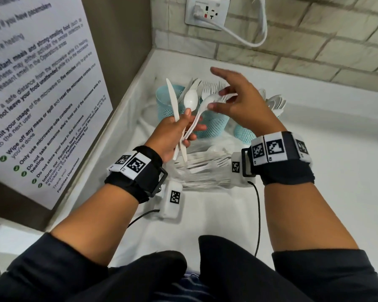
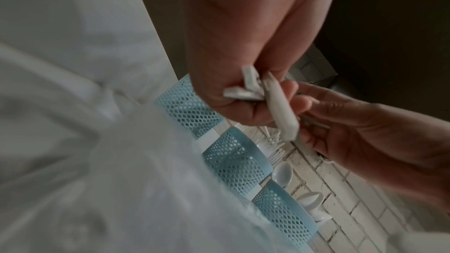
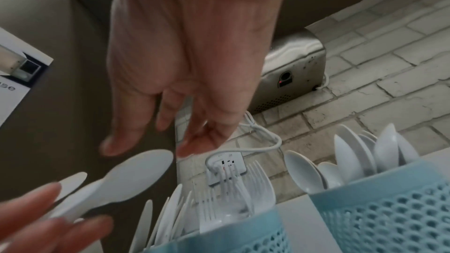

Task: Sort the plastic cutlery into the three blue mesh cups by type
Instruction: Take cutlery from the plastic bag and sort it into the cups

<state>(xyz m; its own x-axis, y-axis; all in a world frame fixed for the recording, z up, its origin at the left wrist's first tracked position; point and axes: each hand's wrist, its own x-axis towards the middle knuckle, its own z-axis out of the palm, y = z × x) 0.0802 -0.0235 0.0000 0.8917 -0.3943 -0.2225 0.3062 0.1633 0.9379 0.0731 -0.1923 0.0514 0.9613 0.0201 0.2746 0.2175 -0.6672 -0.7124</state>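
Note:
My left hand (image 1: 172, 134) grips a bundle of white plastic cutlery by the handles: a knife (image 1: 172, 99), a spoon (image 1: 190, 100) and a second spoon (image 1: 199, 116) (image 3: 138, 176) that leans right. My right hand (image 1: 238, 105) pinches that second spoon's bowl between thumb and fingertips, index finger raised. Behind the hands stand three blue mesh cups. The left cup (image 1: 164, 105) holds knives, the middle cup (image 1: 214, 125) forks (image 3: 255, 186), and the right cup (image 1: 242, 134) (image 3: 389, 209) spoons (image 1: 275, 103).
A loose pile of white cutlery (image 1: 203, 168) lies on the white counter under my wrists. A printed notice (image 1: 42, 83) covers the left wall. The brick back wall carries a socket (image 1: 207, 13) with a white cable. A steel appliance (image 3: 292, 68) hangs further along.

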